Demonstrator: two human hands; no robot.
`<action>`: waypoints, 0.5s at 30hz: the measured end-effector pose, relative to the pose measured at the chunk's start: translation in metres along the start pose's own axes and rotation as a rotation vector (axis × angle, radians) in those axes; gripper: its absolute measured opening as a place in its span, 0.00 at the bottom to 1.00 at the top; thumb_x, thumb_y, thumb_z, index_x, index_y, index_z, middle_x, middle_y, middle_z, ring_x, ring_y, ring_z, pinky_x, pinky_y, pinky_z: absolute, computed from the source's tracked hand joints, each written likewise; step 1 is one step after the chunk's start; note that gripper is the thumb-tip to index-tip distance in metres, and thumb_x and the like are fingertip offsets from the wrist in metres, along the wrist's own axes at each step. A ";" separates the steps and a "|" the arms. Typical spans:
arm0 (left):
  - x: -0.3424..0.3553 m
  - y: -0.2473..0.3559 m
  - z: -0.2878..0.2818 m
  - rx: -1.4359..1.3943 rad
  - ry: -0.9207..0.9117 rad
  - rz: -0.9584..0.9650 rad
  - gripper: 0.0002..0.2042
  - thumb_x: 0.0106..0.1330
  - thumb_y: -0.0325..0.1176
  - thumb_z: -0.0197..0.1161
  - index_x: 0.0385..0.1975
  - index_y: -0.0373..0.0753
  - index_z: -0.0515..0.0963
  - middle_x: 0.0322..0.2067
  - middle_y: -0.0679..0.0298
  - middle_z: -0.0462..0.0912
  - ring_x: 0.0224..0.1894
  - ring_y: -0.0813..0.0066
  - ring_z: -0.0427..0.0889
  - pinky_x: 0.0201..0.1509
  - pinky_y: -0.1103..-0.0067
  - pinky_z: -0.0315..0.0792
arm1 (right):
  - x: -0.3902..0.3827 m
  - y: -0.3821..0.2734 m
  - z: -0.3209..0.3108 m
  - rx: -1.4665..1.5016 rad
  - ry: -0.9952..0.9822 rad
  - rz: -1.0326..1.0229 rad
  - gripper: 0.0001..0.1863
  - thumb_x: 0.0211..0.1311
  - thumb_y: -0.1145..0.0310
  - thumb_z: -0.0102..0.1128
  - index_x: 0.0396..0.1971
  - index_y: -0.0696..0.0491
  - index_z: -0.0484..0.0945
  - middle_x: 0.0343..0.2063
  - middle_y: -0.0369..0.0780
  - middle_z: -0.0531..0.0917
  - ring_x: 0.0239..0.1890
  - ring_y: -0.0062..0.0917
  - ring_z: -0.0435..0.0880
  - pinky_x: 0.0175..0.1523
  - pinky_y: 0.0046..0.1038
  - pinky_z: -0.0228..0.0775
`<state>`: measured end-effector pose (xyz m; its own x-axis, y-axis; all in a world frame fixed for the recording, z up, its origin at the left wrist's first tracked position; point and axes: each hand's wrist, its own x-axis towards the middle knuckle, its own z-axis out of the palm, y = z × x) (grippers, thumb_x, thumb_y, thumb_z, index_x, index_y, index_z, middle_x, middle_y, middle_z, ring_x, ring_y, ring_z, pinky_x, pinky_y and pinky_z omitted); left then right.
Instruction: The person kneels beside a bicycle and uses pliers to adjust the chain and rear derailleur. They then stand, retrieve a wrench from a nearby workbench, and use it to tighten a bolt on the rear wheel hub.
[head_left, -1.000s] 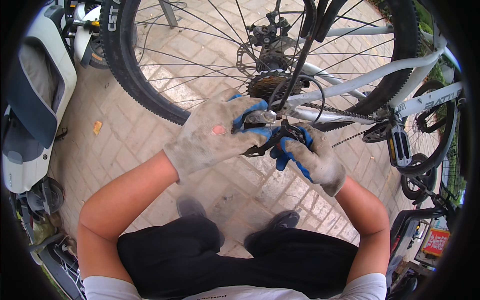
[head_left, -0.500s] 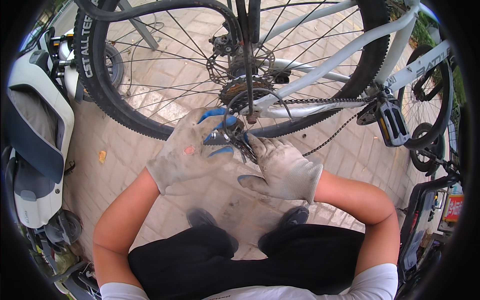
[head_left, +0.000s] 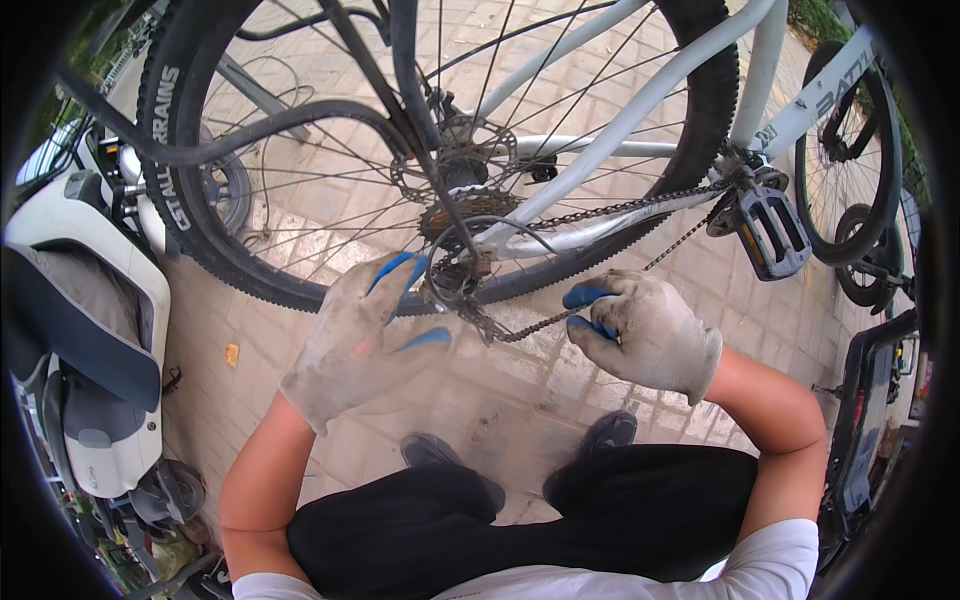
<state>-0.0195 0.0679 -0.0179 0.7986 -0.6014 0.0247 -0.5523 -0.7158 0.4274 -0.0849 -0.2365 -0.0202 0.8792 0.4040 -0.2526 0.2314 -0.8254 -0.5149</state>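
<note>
A white bicycle's rear wheel (head_left: 170,140) stands in front of me, with a sprocket cassette (head_left: 470,215) at its hub. Below the cassette hangs the rear derailleur (head_left: 455,280), and a chain (head_left: 530,329) runs from it to the right. My right hand (head_left: 645,335), in a grey work glove with blue fingertips, is closed in a pinch on the chain's lower run. My left hand (head_left: 360,340), gloved alike, has thumb and fingers apart just left of the derailleur. Whether its upper fingertips touch the derailleur I cannot tell.
The pedal (head_left: 775,235) and crank sit right of the wheel. A black carrier tube (head_left: 270,125) crosses the wheel's upper left. A white scooter (head_left: 120,420) stands at left; another bicycle (head_left: 850,170) is at far right. My shoes rest on the paving (head_left: 510,420).
My right hand has moved right from the derailleur along the chain, drawing its lower run with it. My left hand has shifted slightly left and down, its fingers more apart. The view has shifted.
</note>
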 end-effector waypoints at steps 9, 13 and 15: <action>-0.037 0.089 -0.041 -0.191 -0.440 0.297 0.28 0.54 0.47 0.71 0.49 0.33 0.77 0.46 0.50 0.80 0.48 0.54 0.80 0.55 0.65 0.72 | -0.077 -0.048 -0.010 -0.177 -0.059 -0.081 0.21 0.64 0.54 0.52 0.48 0.52 0.79 0.45 0.44 0.81 0.47 0.35 0.81 0.51 0.37 0.70; -0.028 0.108 0.013 -0.435 -0.573 0.195 0.24 0.57 0.45 0.70 0.47 0.33 0.78 0.42 0.50 0.81 0.46 0.52 0.81 0.50 0.66 0.74 | -0.081 -0.052 0.017 0.293 0.103 0.019 0.23 0.61 0.51 0.59 0.48 0.53 0.80 0.38 0.44 0.83 0.39 0.38 0.82 0.46 0.36 0.74; -0.024 0.092 0.036 -0.430 -0.625 0.076 0.23 0.58 0.46 0.69 0.47 0.35 0.78 0.40 0.50 0.82 0.42 0.53 0.82 0.45 0.68 0.75 | -0.076 -0.047 0.027 0.228 0.256 0.043 0.22 0.61 0.51 0.59 0.47 0.53 0.80 0.36 0.43 0.83 0.38 0.38 0.83 0.46 0.36 0.74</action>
<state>-0.0982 0.0035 -0.0119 0.4070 -0.8242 -0.3937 -0.3564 -0.5402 0.7624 -0.1736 -0.2179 0.0009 0.9687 0.2352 -0.0793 0.1183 -0.7184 -0.6855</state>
